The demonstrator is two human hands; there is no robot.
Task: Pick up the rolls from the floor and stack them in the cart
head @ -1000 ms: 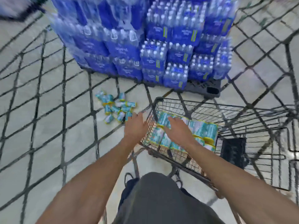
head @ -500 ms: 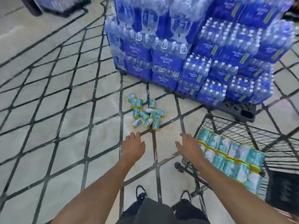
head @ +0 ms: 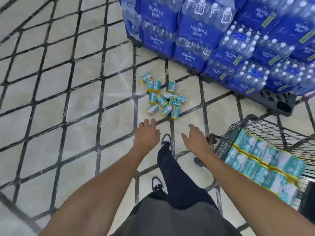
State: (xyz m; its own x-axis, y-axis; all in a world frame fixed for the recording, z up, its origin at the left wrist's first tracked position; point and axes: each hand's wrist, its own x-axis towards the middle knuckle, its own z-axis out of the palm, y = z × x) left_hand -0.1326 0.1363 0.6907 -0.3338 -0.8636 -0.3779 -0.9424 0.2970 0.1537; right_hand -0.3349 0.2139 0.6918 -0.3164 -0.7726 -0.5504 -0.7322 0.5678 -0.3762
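Observation:
Several small teal rolls with yellow ends (head: 162, 97) lie scattered on the tiled floor ahead of me. A wire cart (head: 265, 123) stands at the right, with teal rolls (head: 262, 164) stacked in rows inside it. My left hand (head: 146, 135) and my right hand (head: 196, 139) both reach forward above the floor, fingers relaxed and empty, a short way before the scattered rolls. The right hand is just left of the cart's corner.
A pallet of blue shrink-wrapped water bottle packs (head: 221, 40) stands behind the rolls at the upper right. My legs and black-and-white shoes (head: 166, 140) step on the floor between my arms. The floor is pale tile with dark diagonal lines.
My right hand has left the rolls in the cart and both hands have swung left toward the floor rolls. The view has moved closer to them as I step forward.

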